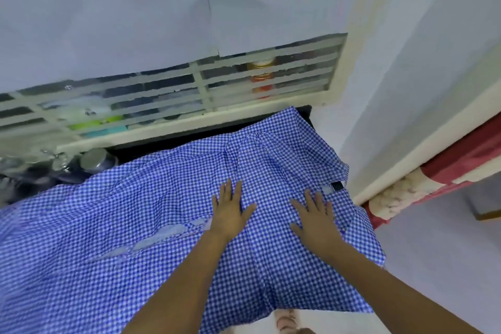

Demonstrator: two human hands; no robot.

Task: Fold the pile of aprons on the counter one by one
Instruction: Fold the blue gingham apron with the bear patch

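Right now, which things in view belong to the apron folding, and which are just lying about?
Job: blue checked apron, spread on the counter; left hand and right hand, both flat on it.
Lying about: metal-lidded jar at the left; orange jars behind the window slats; red cloth at the right.

The apron (162, 211) is thin woven cloth, matt and creased, with a paler, rougher strip of trim (157, 237). The counter (173, 139) beneath looks dark and smooth. The grille (200, 89) is cream-painted and matt. A lid (93, 158) looks like dull metal.
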